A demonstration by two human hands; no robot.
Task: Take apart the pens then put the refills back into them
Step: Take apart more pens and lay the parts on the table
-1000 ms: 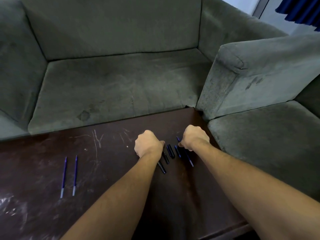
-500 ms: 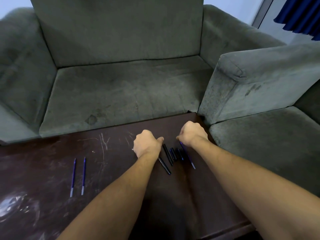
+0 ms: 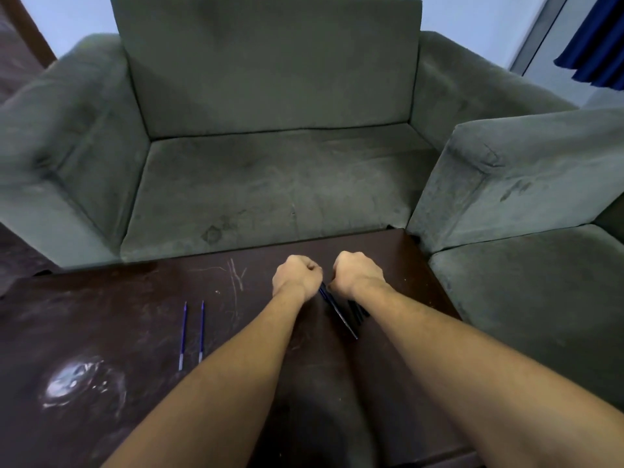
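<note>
The grey sofa (image 3: 270,184) fills the upper half of the frame, with a second grey seat (image 3: 526,184) at the right edge, and below them my dark scratched table (image 3: 101,332) spreads across the lower half. My two forearms run up from the bottom edge to the centre of the frame, where my left hand (image 3: 296,275) and right hand (image 3: 358,272) sit curled into fists close together, knuckles nearly touching. Both seem pinched on the top end of one dark pen (image 3: 337,310), which slants down and right from between them, though my fingers hide the exact hold. Just beside it, under my right wrist, lie a few more dark pens or barrels (image 3: 358,312); I cannot tell which. Well apart, left of centre, two thin blue refills (image 3: 192,332) lie side by side on the table. I judge I am partway through the dismantling, working this pen open. Next I need a firm twist or pull with opposing hands, then a straight draw to free the refill without bending it.
</note>
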